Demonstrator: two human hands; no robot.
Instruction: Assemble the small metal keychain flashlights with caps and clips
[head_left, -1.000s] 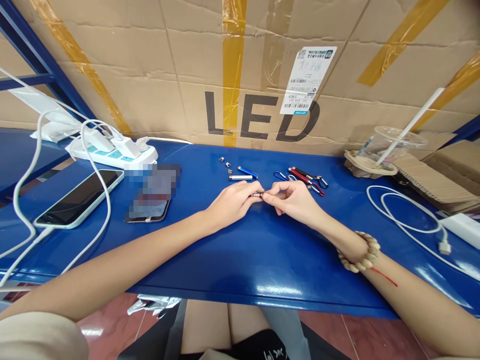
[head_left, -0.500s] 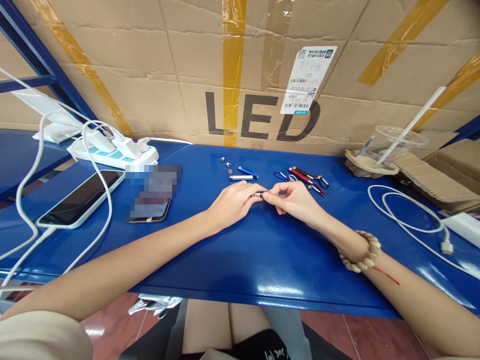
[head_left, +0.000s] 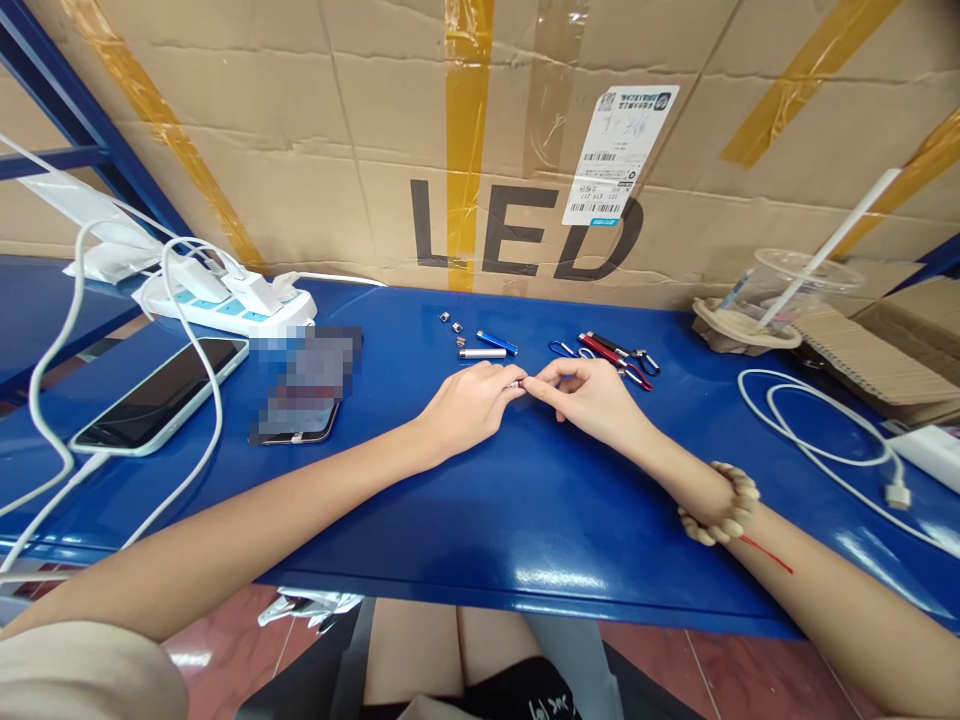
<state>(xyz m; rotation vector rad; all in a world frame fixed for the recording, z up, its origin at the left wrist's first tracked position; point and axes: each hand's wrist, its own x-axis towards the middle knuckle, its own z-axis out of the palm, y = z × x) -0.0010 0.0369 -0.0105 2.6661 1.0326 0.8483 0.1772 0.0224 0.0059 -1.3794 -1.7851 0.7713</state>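
Observation:
My left hand is closed, its thumb and fingers pinching a small printed cylinder with a reddish end, mostly hidden by the fingers. My right hand pinches at the right end of that same piece, fingertips almost meeting the left ones. Just beyond the hands lie a silver tube and a blue tube. Several tiny metal parts sit to their left. Behind my right hand is a cluster of small tubes with carabiner clips, among them a red tube and a black one.
Two phones lie at the left, one in a pale case, near a white power strip with looping cables. On the right are a plastic cup in a carton holder, a spiral notebook and a coiled white cable. A large cardboard box stands behind.
Less of the printed cylinder shows between the fingers now, as my right fingertips have shifted slightly left and up. The parts on the table have not moved.

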